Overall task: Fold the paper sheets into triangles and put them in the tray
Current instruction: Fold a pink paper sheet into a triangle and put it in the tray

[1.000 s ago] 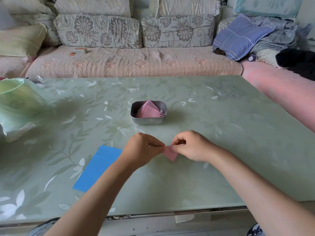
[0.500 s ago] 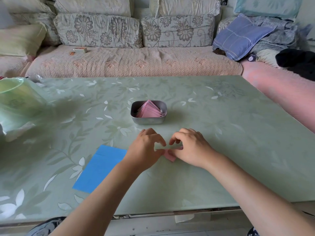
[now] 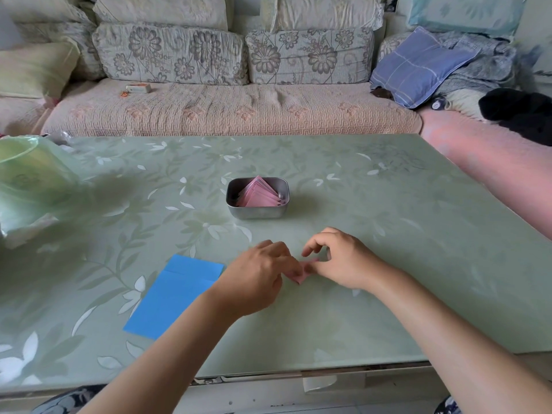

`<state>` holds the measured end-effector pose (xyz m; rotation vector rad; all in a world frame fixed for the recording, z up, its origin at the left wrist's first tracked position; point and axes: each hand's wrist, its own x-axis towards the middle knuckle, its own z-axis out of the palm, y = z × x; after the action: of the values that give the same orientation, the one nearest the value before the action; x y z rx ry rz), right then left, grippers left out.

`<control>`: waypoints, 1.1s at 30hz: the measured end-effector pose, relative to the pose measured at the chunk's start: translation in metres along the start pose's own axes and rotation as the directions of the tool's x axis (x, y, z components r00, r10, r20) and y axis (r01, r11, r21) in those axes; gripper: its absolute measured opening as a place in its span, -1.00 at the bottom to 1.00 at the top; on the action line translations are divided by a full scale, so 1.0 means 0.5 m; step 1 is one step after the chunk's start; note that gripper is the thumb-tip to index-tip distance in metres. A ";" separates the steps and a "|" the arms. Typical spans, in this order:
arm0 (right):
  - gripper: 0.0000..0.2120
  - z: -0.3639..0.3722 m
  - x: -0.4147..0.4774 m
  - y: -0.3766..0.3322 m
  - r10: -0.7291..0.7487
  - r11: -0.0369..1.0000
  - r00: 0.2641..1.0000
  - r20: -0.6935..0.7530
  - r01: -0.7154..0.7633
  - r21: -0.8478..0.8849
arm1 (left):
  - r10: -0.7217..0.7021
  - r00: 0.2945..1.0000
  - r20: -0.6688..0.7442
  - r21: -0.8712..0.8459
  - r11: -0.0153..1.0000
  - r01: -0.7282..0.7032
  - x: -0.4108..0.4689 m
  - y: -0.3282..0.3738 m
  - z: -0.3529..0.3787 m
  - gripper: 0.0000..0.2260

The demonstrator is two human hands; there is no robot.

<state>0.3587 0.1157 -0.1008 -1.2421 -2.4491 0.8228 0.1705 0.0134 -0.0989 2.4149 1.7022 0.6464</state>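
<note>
A small folded pink paper (image 3: 299, 274) lies on the green table between my hands, mostly hidden by them. My left hand (image 3: 257, 277) covers its left part with fingers curled onto it. My right hand (image 3: 339, 258) pinches its right edge with thumb and fingers, the index finger raised. Beyond them stands a small metal tray (image 3: 257, 212) holding several folded pink triangles (image 3: 258, 194). A stack of blue paper sheets (image 3: 174, 295) lies flat to the left of my left forearm.
A pale green plastic bag (image 3: 28, 180) sits at the table's left edge. A sofa with floral cushions (image 3: 233, 106) runs behind the table, with a blue pillow (image 3: 418, 65) at its right end. The table's front edge (image 3: 268, 376) is close to me.
Both hands lowered the pink paper from a raised pinch onto the table and shifted slightly, now pressing and pinching it there.
</note>
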 end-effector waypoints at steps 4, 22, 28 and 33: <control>-0.77 -0.001 0.001 0.002 0.007 1.000 1.000 -0.003 -0.007 0.025 | 0.025 0.999 0.047 0.044 0.999 -0.027 -0.017 0.014 -0.001 -0.59; -0.68 -0.003 0.020 0.016 0.191 0.979 0.978 -0.089 -0.182 0.094 | -0.081 0.988 0.129 0.120 0.991 0.066 -0.014 0.032 0.007 -0.55; -0.67 -0.003 0.016 0.012 0.170 0.984 0.980 -0.106 -0.164 0.066 | -0.116 0.986 0.122 0.132 0.986 0.100 -0.001 0.034 0.019 -0.52; -0.80 0.001 0.008 0.010 0.112 0.993 0.992 -0.059 -0.110 0.038 | -0.152 0.980 0.129 0.092 0.986 0.141 0.004 0.036 0.022 -0.54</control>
<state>0.3591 0.1209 -0.1043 -1.3799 -2.3260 0.8399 0.1911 0.0102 -0.1024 2.2981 1.8617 0.3902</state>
